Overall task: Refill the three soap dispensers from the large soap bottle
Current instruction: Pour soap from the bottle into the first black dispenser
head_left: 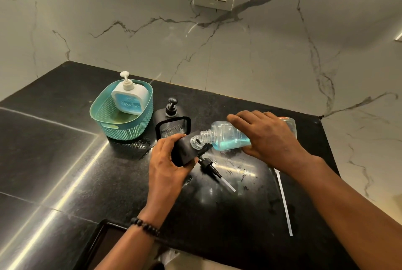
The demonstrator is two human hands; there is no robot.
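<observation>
My right hand (267, 137) grips the large soap bottle (228, 137), tipped on its side with its open neck at the top of the black dispenser (187, 150) that my left hand (167, 161) holds tilted over the desk (65, 150). A second black dispenser (171, 124) stands just behind. The white dispenser (130, 98) sits in the teal basket (121, 124), and a loose pump (213, 172) lies by my left hand.

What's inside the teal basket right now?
The teal basket holds one white dispenser with blue soap, pump fitted, leaning against the back wall. The floor under it is hidden.
</observation>
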